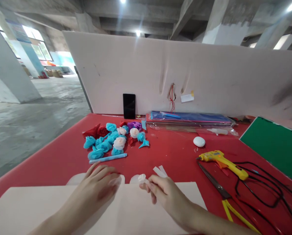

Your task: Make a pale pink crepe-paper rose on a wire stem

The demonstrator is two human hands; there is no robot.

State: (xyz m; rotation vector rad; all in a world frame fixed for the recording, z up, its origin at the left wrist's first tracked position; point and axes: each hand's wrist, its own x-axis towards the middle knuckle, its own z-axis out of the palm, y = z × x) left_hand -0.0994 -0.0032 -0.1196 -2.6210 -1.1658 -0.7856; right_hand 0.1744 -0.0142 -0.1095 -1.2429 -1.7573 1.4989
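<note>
One pen (108, 159) between hand (101, 183) and flowers (105, 146)

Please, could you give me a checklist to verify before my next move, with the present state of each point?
1. Small white piece held by right hand: ok.
2. Left hand gripping something: cannot tell, its fingertips are unclear.
3. Coloured flowers apart from both hands: ok.
4. Scissors' blades apart from right hand: ok.
5. Black cable tidy: not ok, it loops loosely beside the scissors.
6. Glue gun heated: cannot tell.
</note>
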